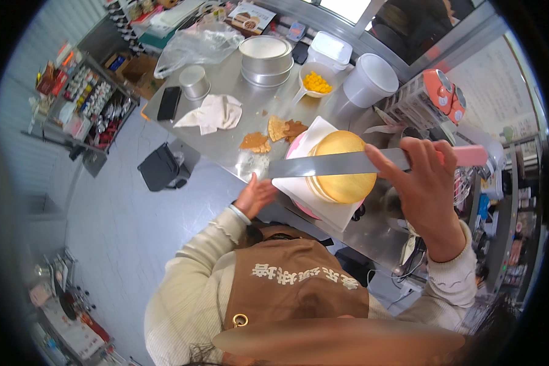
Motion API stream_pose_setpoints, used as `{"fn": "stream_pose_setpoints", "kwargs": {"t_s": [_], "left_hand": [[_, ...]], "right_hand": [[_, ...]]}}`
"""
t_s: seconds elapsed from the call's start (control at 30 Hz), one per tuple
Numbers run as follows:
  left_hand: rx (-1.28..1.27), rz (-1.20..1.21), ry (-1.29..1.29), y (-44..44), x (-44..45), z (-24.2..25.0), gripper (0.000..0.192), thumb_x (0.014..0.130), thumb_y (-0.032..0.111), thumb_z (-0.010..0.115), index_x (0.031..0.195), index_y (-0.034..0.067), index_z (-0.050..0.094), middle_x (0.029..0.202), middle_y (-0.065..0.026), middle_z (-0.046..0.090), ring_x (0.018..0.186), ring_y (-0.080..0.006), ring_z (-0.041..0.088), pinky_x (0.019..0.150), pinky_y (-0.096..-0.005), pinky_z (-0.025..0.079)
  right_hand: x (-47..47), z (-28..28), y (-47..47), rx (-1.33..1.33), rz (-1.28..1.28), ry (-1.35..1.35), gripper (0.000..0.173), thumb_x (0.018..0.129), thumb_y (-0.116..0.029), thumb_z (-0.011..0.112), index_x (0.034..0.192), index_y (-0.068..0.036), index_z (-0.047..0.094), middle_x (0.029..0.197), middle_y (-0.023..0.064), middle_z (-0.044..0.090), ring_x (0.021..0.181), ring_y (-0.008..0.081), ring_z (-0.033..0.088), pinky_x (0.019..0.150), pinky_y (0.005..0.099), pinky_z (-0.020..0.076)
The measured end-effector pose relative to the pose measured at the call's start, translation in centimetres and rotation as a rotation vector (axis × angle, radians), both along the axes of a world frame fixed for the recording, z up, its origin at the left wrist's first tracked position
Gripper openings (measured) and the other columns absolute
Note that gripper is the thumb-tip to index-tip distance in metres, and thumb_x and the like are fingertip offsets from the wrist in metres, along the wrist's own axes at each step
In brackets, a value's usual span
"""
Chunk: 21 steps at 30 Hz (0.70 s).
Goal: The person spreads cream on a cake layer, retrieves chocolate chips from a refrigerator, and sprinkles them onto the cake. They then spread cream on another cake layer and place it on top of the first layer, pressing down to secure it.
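Note:
My right hand (423, 183) grips a long cake knife (318, 166) with a pink handle (470, 156). Its broad metal blade lies across a round yellow layered sponge cake (345, 188), with pale cream between the layers; whether the blade touches the top, I cannot tell. Under the cake is a square white board (297, 188) on a pink round stand (307, 210). My left hand (256, 197), fingers apart and holding nothing, is beside the board's left corner, below the blade's tip. Brown crust trimmings (255, 142) lie on the steel table (224, 153).
Behind the cake stand a strainer of yellow fruit pieces (317, 83), a white tub (370, 80) and round cake tins (266, 59). A crumpled cloth (215, 113) and a black phone (169, 103) lie leftward. A black bin (158, 167) stands on the floor.

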State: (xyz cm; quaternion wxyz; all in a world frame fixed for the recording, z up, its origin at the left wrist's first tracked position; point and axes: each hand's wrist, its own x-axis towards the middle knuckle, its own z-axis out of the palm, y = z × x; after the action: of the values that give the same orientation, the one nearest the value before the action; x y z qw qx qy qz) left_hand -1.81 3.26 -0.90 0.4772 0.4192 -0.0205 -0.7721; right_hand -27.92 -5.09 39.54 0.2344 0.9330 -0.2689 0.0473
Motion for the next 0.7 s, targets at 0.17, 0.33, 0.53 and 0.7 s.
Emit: {"fn": "stream_pose_setpoints", "kwargs": {"t_s": [0.17, 0.33, 0.53, 0.7], "left_hand": [[-0.153, 0.045, 0.359, 1.4, -5.9, -0.6, 0.103, 0.096, 0.085, 0.022, 0.143, -0.002, 0.052, 0.136, -0.0217, 0.064, 0.127, -0.0323, 0.061, 0.113, -0.0456, 0.042], [-0.150, 0.182, 0.327, 2.0, -5.9, 0.1, 0.103, 0.097, 0.084, 0.020, 0.144, -0.002, 0.052, 0.137, -0.0204, 0.063, 0.122, -0.0277, 0.063, 0.107, -0.0399, 0.046], [-0.128, 0.070, 0.430, 3.6, -6.7, 0.7, 0.101, 0.099, 0.081, 0.019, 0.148, -0.002, 0.049, 0.141, -0.0170, 0.062, 0.127, -0.0266, 0.059, 0.113, -0.0403, 0.041], [-0.179, 0.127, 0.502, 3.3, -5.9, -0.1, 0.102, 0.099, 0.081, 0.019, 0.147, -0.003, 0.049, 0.140, -0.0170, 0.063, 0.131, -0.0280, 0.057, 0.116, -0.0416, 0.039]], "right_hand": [[2.7, -3.4, -0.9, -0.148, 0.267, 0.235, 0.038, 0.088, -0.022, 0.058, 0.124, -0.015, 0.066, 0.109, 0.0042, 0.060, 0.109, 0.0206, 0.058, 0.118, 0.0438, 0.0292], [3.3, -6.0, -0.7, -0.249, 0.341, 0.445, 0.039, 0.086, -0.019, 0.061, 0.125, -0.015, 0.065, 0.115, 0.0030, 0.062, 0.119, 0.0187, 0.057, 0.121, 0.0423, 0.0245], [3.1, -7.8, -0.9, -0.276, 0.320, 0.469, 0.027, 0.089, -0.025, 0.057, 0.114, -0.016, 0.065, 0.109, 0.0038, 0.059, 0.119, 0.0196, 0.053, 0.121, 0.0419, 0.0209], [2.3, -9.1, -0.6, -0.252, 0.285, 0.503, 0.032, 0.091, -0.024, 0.058, 0.120, -0.014, 0.066, 0.112, 0.0033, 0.059, 0.119, 0.0207, 0.053, 0.120, 0.0397, 0.0215]]}}
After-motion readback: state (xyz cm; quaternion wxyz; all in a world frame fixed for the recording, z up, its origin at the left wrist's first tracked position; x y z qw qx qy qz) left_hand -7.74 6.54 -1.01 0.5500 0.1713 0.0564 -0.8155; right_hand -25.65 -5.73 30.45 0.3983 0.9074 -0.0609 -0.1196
